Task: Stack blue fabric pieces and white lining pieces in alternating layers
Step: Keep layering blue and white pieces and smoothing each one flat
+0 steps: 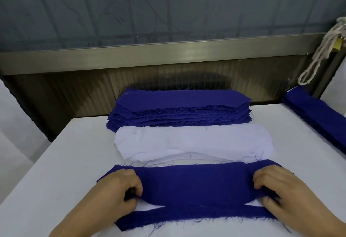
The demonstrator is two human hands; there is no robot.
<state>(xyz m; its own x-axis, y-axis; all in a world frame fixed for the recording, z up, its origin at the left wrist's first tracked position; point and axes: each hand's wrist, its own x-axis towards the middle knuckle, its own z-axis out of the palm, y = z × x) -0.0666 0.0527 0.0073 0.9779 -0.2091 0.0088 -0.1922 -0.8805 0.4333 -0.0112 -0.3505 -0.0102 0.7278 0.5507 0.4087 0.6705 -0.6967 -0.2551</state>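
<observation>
Both grips pinch blue fabric piece (pixel 194 182) ends, left hand (pixel 114 191), right hand (pixel 280 193), keeping it taut for square laydown; white lining pile (pixel 192 141) just beyond grips.

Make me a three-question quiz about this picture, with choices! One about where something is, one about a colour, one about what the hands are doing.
1. Where is the tall blue stack?
A. at the table's far edge
B. under the hands
C. on the floor

2. What colour are the pieces between that stack and the hands?
A. red
B. white
C. green

3. What are the left hand and right hand doing?
A. resting flat
B. gripping the ends of a blue piece
C. holding scissors

Answers: 1 A, it sits by the back wall; 2 B, pale lining cloth; 3 B, fingers curl round its ends.
</observation>
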